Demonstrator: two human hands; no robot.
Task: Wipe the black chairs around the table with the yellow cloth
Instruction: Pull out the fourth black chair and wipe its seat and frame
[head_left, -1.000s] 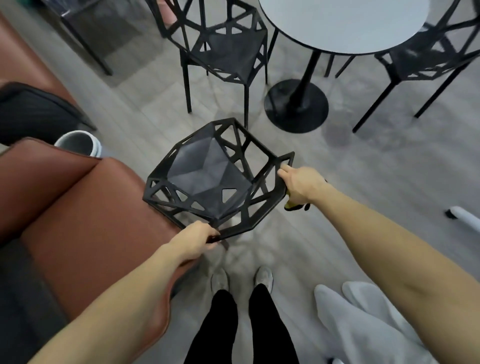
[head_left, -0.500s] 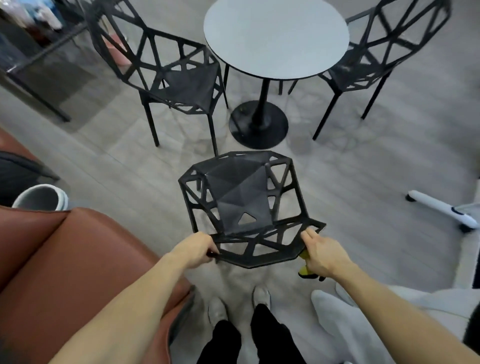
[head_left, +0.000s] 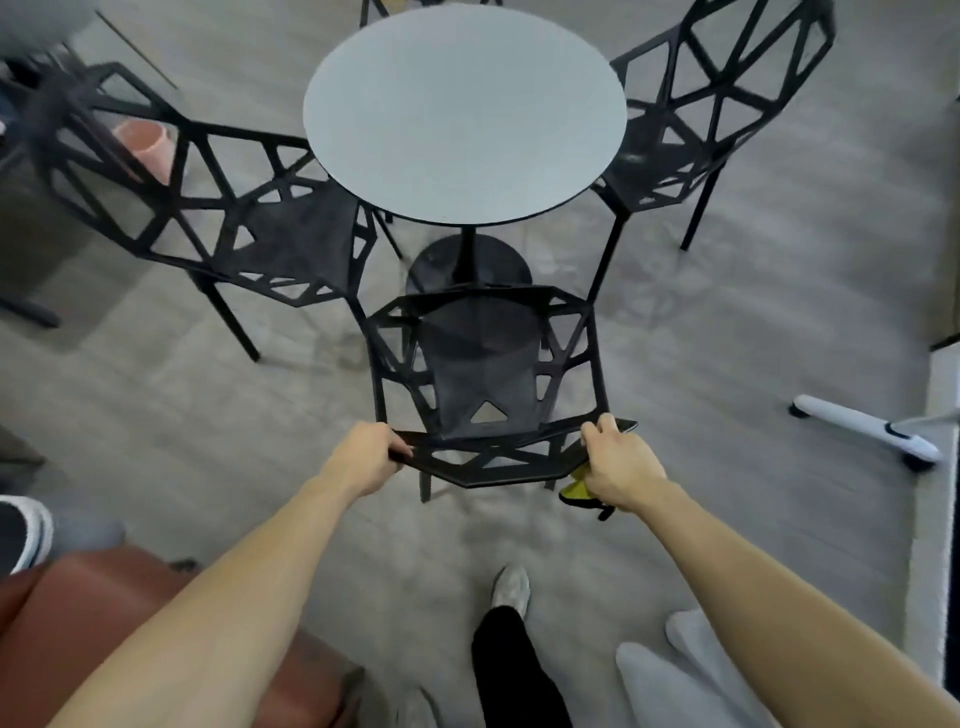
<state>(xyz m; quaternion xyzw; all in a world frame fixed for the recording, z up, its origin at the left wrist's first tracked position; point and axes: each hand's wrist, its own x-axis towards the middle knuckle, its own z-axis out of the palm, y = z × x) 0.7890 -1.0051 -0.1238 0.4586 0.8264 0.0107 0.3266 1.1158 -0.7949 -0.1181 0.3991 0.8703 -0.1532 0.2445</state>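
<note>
A round grey table (head_left: 464, 111) fills the upper centre, black chairs at its left (head_left: 208, 208) and right (head_left: 691, 119). Below it, mid-frame, stands a third black chair (head_left: 483, 374). The left hand (head_left: 366, 457) grips its backrest's left corner; the right hand (head_left: 618, 465) grips the right corner, pinching the yellow cloth (head_left: 575, 488) underneath.

near black lattice chair (head_left: 483, 384): upright, facing the round table | two more black chairs (head_left: 249, 228) (head_left: 691, 130): flanking it | yellow cloth (head_left: 575, 488): bunched below the near chair's back rim
</note>
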